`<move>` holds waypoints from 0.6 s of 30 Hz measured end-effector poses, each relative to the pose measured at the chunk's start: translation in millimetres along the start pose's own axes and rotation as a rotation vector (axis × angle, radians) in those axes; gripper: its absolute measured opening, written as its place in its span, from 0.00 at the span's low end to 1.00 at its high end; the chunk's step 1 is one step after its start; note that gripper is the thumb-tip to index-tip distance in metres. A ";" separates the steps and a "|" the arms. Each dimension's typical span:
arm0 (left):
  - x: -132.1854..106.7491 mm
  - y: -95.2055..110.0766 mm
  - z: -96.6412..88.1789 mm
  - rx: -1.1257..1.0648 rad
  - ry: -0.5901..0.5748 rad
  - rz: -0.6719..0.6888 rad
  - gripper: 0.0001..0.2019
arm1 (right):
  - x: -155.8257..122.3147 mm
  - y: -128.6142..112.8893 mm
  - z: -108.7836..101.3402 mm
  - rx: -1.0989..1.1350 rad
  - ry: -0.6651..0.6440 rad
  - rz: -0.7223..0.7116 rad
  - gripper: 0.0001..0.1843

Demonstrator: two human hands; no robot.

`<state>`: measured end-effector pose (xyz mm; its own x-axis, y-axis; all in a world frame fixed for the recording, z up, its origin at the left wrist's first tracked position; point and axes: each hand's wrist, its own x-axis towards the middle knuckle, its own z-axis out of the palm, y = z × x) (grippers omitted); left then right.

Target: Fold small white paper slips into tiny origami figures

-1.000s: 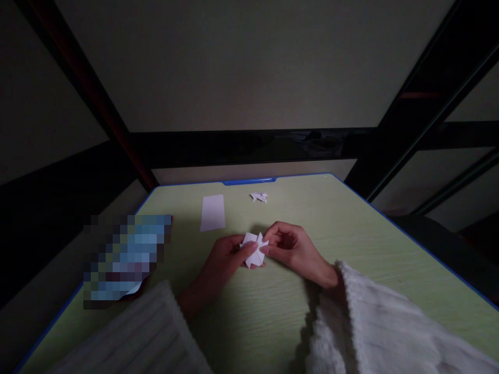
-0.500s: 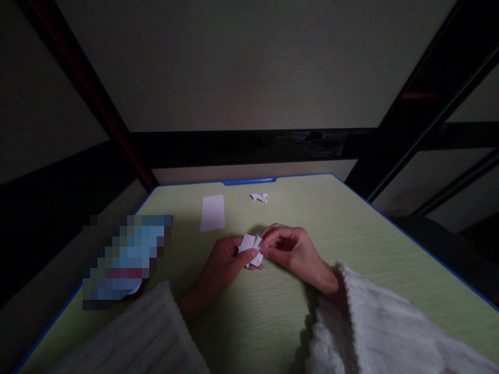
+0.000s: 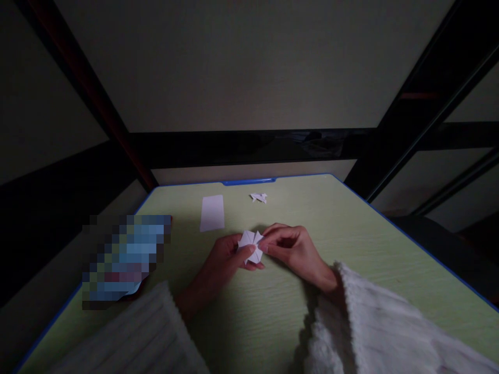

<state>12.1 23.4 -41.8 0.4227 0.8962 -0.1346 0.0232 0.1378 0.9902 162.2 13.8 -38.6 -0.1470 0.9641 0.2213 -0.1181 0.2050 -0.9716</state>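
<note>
Between my hands is a small white folded paper (image 3: 248, 239) with creases and several pointed flaps, held just above the table. My left hand (image 3: 225, 262) grips it from the left, thumb pressed on its face and fingers underneath. With thumb and fingertips together, my right hand (image 3: 293, 248) pinches the paper's right edge; the pinched bit is hidden by the fingers. Farther back lies a small white origami figure (image 3: 259, 197) with pointed limbs. A flat white sheet of paper (image 3: 212, 213) rests to its left.
A device with a blurred screen (image 3: 132, 254) lies at the left side of the pale green table (image 3: 335, 322). The table has a blue rim with a blue handle (image 3: 249, 182) at the far edge. Light panels and dark frames stand behind it.
The folded paper has turned and shifted up slightly in my hands. My left thumb has slid a little left and up across it. Both hands keep their grip.
</note>
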 end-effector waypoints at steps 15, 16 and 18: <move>-1.6 2.1 -0.4 0.005 0.020 -0.021 0.09 | -0.5 0.6 -0.3 -0.005 0.015 -0.015 0.01; -2.0 2.3 -0.2 -0.001 0.020 -0.016 0.08 | -0.7 0.0 -0.5 -0.011 0.006 -0.026 0.02; -2.3 2.0 0.0 -0.017 0.032 -0.004 0.08 | -1.4 -1.8 -1.0 -0.034 -0.020 -0.060 0.03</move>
<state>11.2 21.7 -39.6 0.3932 0.9088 -0.1396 0.0087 0.1481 0.9889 163.6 12.3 -37.2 -0.1606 0.9463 0.2804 -0.0942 0.2681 -0.9588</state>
